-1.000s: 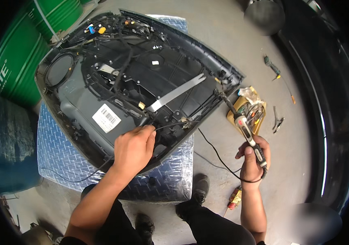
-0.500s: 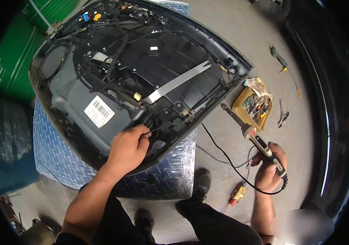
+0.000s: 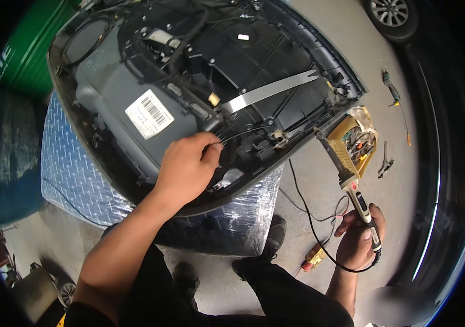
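My left hand [image 3: 189, 166] pinches a thin dark rod [image 3: 246, 132] between thumb and fingers, over the inner side of a black car door panel [image 3: 284, 52]. The rod reaches from my fingertips toward the panel's near right edge. In my right hand [image 3: 356, 248] is a corded soldering iron [image 3: 361, 203], gripped by its light handle beside the panel. Its dark tip end points up and left, close to the panel's right corner. A flat silver pry bar [image 3: 273, 91] with a forked end lies across the panel.
A support wrapped in patterned blue film [image 3: 72, 158] carries the panel. On the floor to the right are a yellow tool bin [image 3: 338, 134], a green-handled tool [image 3: 389, 87] and a red-and-gold box [image 3: 313, 257]. A green drum [image 3: 39, 52] stands left; a dark car [image 3: 461, 163] flanks the right.
The whole view has shifted, so the panel and pry bar sit farther up and right, and a car wheel shows at top right. Both hands keep their holds.
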{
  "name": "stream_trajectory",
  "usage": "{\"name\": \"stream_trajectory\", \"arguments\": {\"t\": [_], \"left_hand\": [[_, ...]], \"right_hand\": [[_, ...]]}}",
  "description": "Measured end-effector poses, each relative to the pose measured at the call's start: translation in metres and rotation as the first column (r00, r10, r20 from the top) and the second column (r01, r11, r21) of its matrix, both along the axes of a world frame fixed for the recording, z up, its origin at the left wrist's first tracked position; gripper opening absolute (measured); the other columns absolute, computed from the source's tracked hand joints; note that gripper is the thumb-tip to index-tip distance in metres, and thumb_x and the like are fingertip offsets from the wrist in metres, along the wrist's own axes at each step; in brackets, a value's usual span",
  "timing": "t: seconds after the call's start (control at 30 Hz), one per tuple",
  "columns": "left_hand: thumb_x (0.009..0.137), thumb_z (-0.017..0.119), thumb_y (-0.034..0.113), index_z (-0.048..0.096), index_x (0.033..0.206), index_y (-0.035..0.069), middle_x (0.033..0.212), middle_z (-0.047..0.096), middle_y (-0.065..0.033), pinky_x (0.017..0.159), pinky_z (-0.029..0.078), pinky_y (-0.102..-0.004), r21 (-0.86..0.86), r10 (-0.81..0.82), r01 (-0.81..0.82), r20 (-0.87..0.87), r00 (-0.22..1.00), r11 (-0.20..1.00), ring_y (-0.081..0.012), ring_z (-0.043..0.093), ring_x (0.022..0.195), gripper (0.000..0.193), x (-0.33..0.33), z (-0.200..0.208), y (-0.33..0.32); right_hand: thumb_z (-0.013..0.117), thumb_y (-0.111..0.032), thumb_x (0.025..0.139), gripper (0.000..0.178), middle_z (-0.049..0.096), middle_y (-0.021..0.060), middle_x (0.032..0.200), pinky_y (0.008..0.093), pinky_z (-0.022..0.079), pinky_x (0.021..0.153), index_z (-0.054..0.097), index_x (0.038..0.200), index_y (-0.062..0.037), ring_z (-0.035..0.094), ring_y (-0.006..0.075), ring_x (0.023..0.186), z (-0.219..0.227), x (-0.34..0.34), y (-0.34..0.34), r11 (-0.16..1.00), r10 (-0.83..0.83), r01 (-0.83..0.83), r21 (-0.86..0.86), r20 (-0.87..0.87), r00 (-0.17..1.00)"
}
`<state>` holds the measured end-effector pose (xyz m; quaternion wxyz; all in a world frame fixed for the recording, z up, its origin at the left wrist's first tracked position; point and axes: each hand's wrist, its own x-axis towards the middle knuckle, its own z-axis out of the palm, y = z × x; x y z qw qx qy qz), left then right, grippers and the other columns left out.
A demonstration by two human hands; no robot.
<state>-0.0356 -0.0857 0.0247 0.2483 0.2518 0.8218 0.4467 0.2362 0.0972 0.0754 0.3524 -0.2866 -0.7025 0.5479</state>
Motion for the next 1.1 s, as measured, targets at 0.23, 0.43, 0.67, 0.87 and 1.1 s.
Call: {"name": "stream_trajectory", "arguments": {"t": [0.23, 0.43, 0.67, 0.87, 1.1], "left_hand": [[0.093, 0.060, 0.014, 0.066, 0.103, -0.004, 0.076, 0.068, -0.0083, 0.054, 0.049, -0.0246, 0.014, 0.040, -0.042, 0.104, 0.994, 0.999, -0.0101, 0.060, 0.059, 0.022, 0.004, 0.005, 0.000], [0.088, 0.064, 0.006, 0.068, 0.098, -0.003, 0.075, 0.067, -0.0108, 0.053, 0.046, -0.0266, 0.232, 0.139, -0.058, -0.351, 0.926, 0.971, -0.0131, 0.060, 0.057, 0.014, -0.001, 0.025, -0.002], [0.083, 0.065, 0.007, 0.068, 0.086, 0.002, 0.075, 0.066, -0.0151, 0.061, 0.049, -0.0388, 0.071, -0.086, 0.111, -0.285, 0.955, 0.991, -0.0307, 0.064, 0.067, 0.007, -0.009, 0.026, -0.008], [0.081, 0.063, 0.008, 0.068, 0.080, 0.005, 0.074, 0.066, -0.0154, 0.067, 0.051, -0.0451, -0.061, -0.193, 0.183, -0.363, 0.912, 0.981, -0.0350, 0.065, 0.072, 0.006, -0.013, 0.010, -0.011], [0.076, 0.065, 0.008, 0.067, 0.075, 0.006, 0.072, 0.066, -0.0139, 0.065, 0.053, -0.0449, -0.126, -0.228, 0.191, -0.437, 0.870, 0.973, -0.0347, 0.066, 0.070, 0.004, -0.006, 0.000, -0.008]], "right_hand": [[0.060, -0.052, 0.089, 0.065, 0.063, 0.0193, 0.086, 0.0305, 0.050, 0.058, 0.045, 0.126, 0.0002, 0.061, 0.0221, 0.068, -0.004, 0.001, -0.005, 0.995, 0.052, -0.060, 0.084, 0.095, 0.994], [0.057, -0.053, 0.091, 0.069, 0.063, 0.0191, 0.086, 0.0274, 0.048, 0.054, 0.044, 0.131, 0.0012, 0.061, 0.0202, 0.067, 0.029, 0.007, 0.037, 0.950, 0.080, -0.098, 0.295, 0.072, 0.994], [0.054, -0.057, 0.092, 0.071, 0.063, 0.0181, 0.082, 0.0282, 0.050, 0.053, 0.044, 0.132, -0.0001, 0.062, 0.0208, 0.071, 0.012, 0.007, 0.024, 0.970, 0.051, -0.060, 0.236, 0.043, 0.998], [0.057, -0.050, 0.092, 0.064, 0.063, 0.0193, 0.084, 0.0281, 0.051, 0.054, 0.046, 0.130, 0.0008, 0.062, 0.0229, 0.071, 0.002, 0.002, 0.005, 0.990, 0.073, -0.078, 0.116, 0.052, 0.996], [0.059, -0.046, 0.092, 0.062, 0.064, 0.0193, 0.083, 0.0283, 0.051, 0.054, 0.045, 0.127, 0.0021, 0.062, 0.0217, 0.067, 0.006, 0.002, -0.001, 0.993, 0.088, -0.093, 0.073, 0.066, 0.994]]}}
